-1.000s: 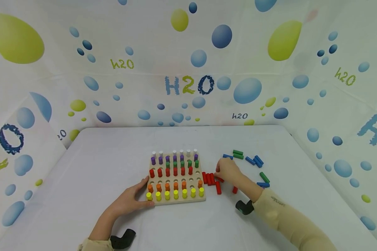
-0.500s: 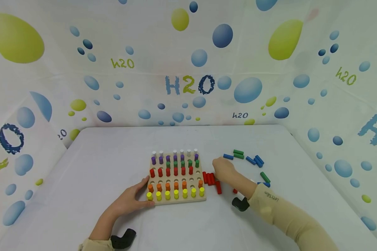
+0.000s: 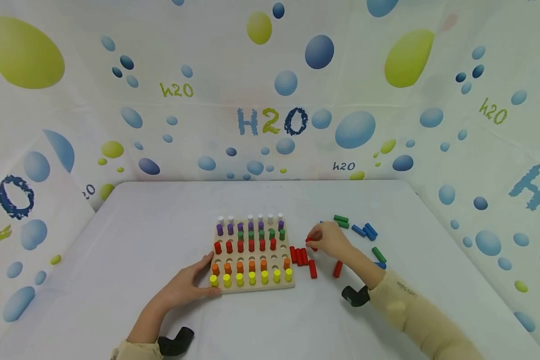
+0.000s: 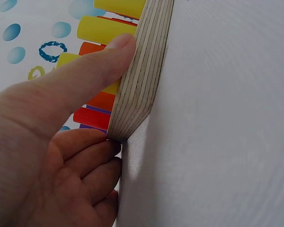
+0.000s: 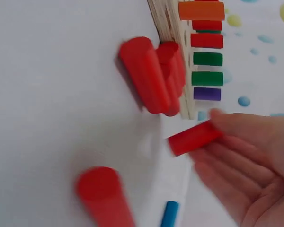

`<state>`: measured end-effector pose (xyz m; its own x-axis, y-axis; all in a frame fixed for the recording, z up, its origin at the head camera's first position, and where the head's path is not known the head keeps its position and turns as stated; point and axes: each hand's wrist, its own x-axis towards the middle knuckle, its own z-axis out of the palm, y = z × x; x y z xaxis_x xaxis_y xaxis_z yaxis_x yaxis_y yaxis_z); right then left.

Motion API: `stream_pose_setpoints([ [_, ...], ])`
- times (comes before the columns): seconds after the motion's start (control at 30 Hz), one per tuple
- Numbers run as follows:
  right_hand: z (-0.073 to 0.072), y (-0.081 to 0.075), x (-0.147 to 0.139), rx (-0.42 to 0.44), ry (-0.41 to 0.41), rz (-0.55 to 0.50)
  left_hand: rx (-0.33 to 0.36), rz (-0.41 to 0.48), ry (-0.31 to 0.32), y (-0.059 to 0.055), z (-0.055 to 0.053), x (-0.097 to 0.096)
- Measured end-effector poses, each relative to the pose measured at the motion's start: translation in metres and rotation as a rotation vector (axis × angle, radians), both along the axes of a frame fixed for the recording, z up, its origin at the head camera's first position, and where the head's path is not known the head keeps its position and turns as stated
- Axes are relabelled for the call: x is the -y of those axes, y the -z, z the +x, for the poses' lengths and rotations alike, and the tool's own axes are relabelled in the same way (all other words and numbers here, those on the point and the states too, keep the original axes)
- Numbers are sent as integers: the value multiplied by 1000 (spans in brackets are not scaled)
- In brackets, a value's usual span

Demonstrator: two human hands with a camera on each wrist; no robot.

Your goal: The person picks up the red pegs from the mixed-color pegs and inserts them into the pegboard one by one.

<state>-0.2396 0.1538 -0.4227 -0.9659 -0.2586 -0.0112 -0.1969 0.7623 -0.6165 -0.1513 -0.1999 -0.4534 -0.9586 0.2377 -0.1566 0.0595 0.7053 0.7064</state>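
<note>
A wooden pegboard (image 3: 246,289) lies on the table with rows of yellow, orange, red, green, purple and white pegs standing in it; several holes show bare. My left hand (image 3: 183,286) holds the board's near left corner. In the left wrist view the thumb (image 4: 120,52) lies against its layered front edge (image 4: 142,75), and curled fingers (image 4: 97,161) touch the side. Right of the board, my right hand (image 3: 334,240) pinches a red peg (image 5: 194,138) between thumb and fingers, raised and tilted in the right wrist view.
Loose red pegs (image 3: 301,256) lie against the board's right side, with single red pegs (image 3: 312,269) nearby. Farther right are scattered blue pegs (image 3: 370,231) and green pegs (image 3: 379,254). A white cloth (image 3: 162,210) covers the table, and a patterned backdrop (image 3: 207,135) surrounds it.
My right hand dips over the loose red pegs, then draws back slightly right with one red peg in its fingertips. The left hand and board stay put.
</note>
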Motion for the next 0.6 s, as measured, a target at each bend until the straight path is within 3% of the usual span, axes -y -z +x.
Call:
stream_pose_setpoints([
  [0.23,3,14,-6,-87,61,-290,-7,-6,-1,1,-1,0],
  [0.6,5,22,2,-92,92,-500,0,0,6,-4,2,-1],
])
